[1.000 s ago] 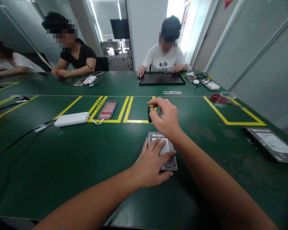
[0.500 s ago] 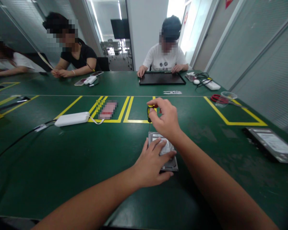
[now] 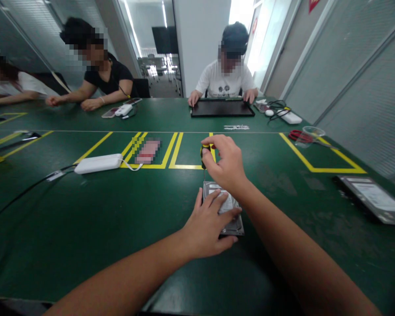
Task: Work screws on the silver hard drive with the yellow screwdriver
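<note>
Screwdriver over the far left corner of a hard drive, seen from the head. The hard drive (image 3: pixel 236 227) lies flat on the table (image 3: pixel 118 228), directly in front of the person, its long axis running away from the body with the far end leaning slightly left. The screwdriver (image 3: pixel 203 163) stands nearly upright above that corner, handle uppermost, its thin shaft (image 3: pixel 204 175) dropping from the fingers toward the corner of the casing; the shaft's line against that corner is the governing relation. The right hand (image 3: pixel 226 160) is the nearer to this corner, its thumb and forefinger pinched on the handle from the right. The left hand (image 3: pixel 206 226) rests palm down across the hard drive, fingers spread, with the foremost fingertips short of the far edge.

Hard to make out: the tip of the shaft is too fine to show whether it sits in a screw or merely touches the casing. The left hand covers much of the casing's near left part and part of the label (image 3: pixel 231 202), whose print cannot be read. The right wrist hides the far right corner, and the right hand's remaining fingers are largely obscured. A second drive (image 3: pixel 378 197), well apart at right, is cut off by the picture's edge.
</note>
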Action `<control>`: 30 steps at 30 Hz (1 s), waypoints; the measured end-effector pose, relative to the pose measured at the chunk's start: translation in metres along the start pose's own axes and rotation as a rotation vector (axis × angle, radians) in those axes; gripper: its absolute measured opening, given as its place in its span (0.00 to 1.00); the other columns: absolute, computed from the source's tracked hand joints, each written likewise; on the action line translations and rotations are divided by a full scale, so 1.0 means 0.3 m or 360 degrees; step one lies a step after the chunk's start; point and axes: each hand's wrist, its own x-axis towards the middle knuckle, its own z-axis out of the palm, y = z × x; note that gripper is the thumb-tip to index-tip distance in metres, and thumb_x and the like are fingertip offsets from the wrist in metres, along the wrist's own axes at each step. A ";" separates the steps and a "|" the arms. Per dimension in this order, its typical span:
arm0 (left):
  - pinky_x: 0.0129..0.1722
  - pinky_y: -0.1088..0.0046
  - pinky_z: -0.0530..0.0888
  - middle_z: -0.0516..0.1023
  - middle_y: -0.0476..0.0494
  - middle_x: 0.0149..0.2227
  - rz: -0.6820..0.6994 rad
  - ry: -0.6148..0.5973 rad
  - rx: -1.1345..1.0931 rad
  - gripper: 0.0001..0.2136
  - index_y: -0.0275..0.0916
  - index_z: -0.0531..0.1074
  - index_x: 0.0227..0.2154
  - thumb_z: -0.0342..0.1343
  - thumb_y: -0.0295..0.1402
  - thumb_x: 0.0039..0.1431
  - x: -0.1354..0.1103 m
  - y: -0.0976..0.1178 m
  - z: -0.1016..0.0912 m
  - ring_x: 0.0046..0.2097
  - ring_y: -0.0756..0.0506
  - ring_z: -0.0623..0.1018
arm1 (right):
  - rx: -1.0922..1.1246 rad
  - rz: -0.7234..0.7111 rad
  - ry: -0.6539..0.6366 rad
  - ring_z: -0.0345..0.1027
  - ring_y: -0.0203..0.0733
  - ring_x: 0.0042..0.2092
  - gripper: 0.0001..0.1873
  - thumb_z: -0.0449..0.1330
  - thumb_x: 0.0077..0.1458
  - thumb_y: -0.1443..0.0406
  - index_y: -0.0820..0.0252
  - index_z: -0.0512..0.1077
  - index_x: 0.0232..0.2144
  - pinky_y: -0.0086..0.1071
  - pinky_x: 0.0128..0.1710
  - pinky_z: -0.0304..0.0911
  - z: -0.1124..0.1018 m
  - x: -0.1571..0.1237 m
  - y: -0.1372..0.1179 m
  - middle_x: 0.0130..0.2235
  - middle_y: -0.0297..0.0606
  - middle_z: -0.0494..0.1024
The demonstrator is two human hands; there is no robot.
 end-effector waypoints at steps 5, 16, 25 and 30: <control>0.65 0.33 0.44 0.56 0.36 0.67 0.0033 0.0023 0.0014 0.34 0.50 0.62 0.63 0.61 0.49 0.54 0.001 -0.004 0.001 0.69 0.28 0.52 | -0.0023 0.0012 -0.0014 0.66 0.42 0.40 0.06 0.60 0.58 0.62 0.59 0.72 0.35 0.38 0.42 0.63 -0.004 0.004 0.002 0.37 0.38 0.75; 0.66 0.34 0.42 0.56 0.34 0.68 0.0009 0.0012 -0.0001 0.37 0.44 0.59 0.65 0.61 0.48 0.53 0.000 -0.004 0.006 0.69 0.28 0.52 | 0.0015 0.0004 -0.0004 0.67 0.42 0.41 0.06 0.59 0.59 0.63 0.60 0.73 0.37 0.38 0.43 0.64 -0.002 -0.003 0.001 0.38 0.38 0.76; 0.65 0.33 0.42 0.56 0.34 0.68 0.0008 0.0006 -0.0024 0.39 0.43 0.57 0.65 0.62 0.48 0.53 0.002 -0.004 0.005 0.69 0.27 0.52 | -0.0004 0.0081 -0.0002 0.69 0.42 0.42 0.11 0.55 0.57 0.68 0.56 0.72 0.42 0.38 0.43 0.63 -0.002 -0.005 0.000 0.41 0.36 0.78; 0.65 0.33 0.43 0.55 0.34 0.68 0.0002 -0.0011 -0.0018 0.39 0.43 0.57 0.66 0.62 0.48 0.53 0.003 -0.003 0.004 0.69 0.27 0.51 | 0.0017 0.0018 -0.0014 0.68 0.42 0.42 0.06 0.59 0.59 0.63 0.59 0.73 0.37 0.38 0.44 0.64 -0.002 -0.003 -0.001 0.39 0.38 0.76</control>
